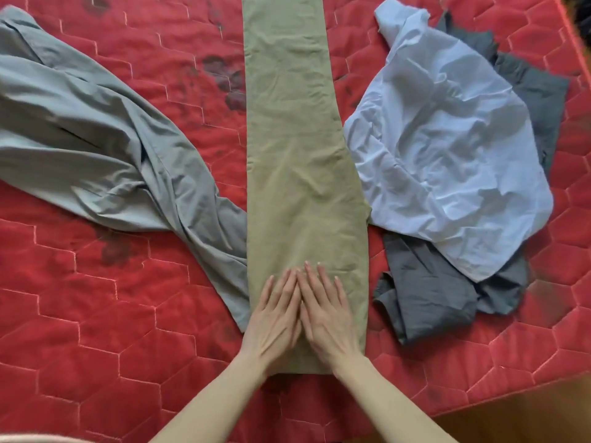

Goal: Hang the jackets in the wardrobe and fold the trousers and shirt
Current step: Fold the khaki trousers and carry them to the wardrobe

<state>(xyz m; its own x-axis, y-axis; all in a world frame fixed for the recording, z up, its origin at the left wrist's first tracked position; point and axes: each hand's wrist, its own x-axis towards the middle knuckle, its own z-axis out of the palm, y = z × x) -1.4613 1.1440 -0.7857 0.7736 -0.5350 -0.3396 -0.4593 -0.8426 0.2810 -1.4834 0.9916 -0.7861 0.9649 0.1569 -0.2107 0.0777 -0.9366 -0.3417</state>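
Khaki trousers (294,161) lie flat on the red quilted mattress (96,314), folded lengthwise into one long strip that runs from the near edge to the top of the view. My left hand (275,318) and my right hand (329,318) press side by side on the strip's near end, fingers straight and touching each other. Crumpled grey trousers (96,148) lie to the left, their near leg tucked under the khaki strip. A creased light blue shirt (447,148) lies to the right on top of a dark grey garment (425,295).
The mattress carries several dark stains (227,81) near the khaki strip and at the left. Its near right corner ends at a brown wooden floor (524,417). Bare mattress shows at the lower left.
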